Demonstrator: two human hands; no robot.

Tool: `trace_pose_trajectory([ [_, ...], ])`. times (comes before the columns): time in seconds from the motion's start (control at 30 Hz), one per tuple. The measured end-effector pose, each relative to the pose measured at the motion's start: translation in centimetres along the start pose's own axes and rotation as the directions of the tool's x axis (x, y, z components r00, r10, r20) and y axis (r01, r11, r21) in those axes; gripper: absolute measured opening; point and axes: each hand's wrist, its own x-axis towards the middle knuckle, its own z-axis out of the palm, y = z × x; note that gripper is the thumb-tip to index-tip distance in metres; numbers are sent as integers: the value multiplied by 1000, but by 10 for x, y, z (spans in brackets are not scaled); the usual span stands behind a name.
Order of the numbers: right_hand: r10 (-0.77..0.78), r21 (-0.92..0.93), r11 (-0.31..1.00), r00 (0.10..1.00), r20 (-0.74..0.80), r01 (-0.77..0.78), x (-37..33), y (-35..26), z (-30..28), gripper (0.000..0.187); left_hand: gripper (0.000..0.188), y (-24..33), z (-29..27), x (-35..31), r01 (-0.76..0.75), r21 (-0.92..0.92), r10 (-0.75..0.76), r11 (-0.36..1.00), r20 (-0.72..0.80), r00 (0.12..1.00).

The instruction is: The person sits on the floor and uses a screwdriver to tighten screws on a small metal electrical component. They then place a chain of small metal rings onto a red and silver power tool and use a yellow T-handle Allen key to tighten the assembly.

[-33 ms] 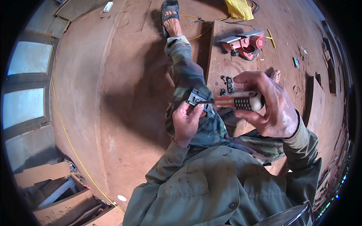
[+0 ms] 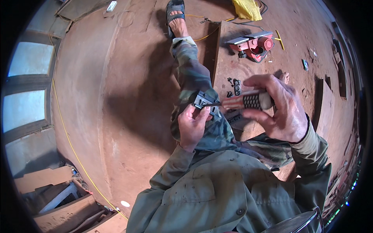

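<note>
My left hand (image 2: 193, 126) is closed, pinching a small silver metal plate with slots and screws (image 2: 203, 100) between thumb and fingers. It rests on my camouflage-trousered leg. My right hand (image 2: 283, 106) curves around the butt of a screwdriver (image 2: 250, 101) with a checkered black-and-white grip. The handle lies level and is motion-blurred; thumb and forefinger stand a little off its sides. Its dark shaft reaches left to the plate, close to my left fingertips. Whether the tip sits in a screw is too small to tell. Small black parts (image 2: 236, 87) lie on the board beyond.
A red electric planer (image 2: 254, 46) lies on the wooden board (image 2: 229, 70) ahead. Behind it are a yellow bag (image 2: 247, 9) and cables. A yellow T-shaped tool (image 2: 279, 40) lies to its right. Wood pieces (image 2: 66, 213) are stacked at lower left; a yellow cord (image 2: 68, 136) crosses the left side.
The screwdriver handle has turned and blurred, and my right thumb and forefinger have loosened slightly from it. My left hand and the metal plate stay in place.
</note>
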Motion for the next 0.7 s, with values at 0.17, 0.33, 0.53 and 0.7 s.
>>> trace_pose_trajectory([
  [0.17, 332, -221, 932, 919, 211, -286, 1, -6, -7, 48, 15, -1, -4, -1, 0, 25, 0, 1000, -8, 1000],
  [0.33, 12, -225, 974, 992, 128, 17, 6, -16, -8, 45, 15, -2, -4, -1, 7, 13, -7, 1000, -7, 1000],
  [0.53, 2, -10, 1000, 968, 253, 0, 19, -14, -14, 34, 14, -3, -2, -1, 30, 1, -30, 1000, -6, 1000],
  [0.7, 83, -27, 997, 940, 332, -79, 21, -11, -17, 33, 13, -3, -3, -2, 36, 30, -36, 999, -12, 999],
])
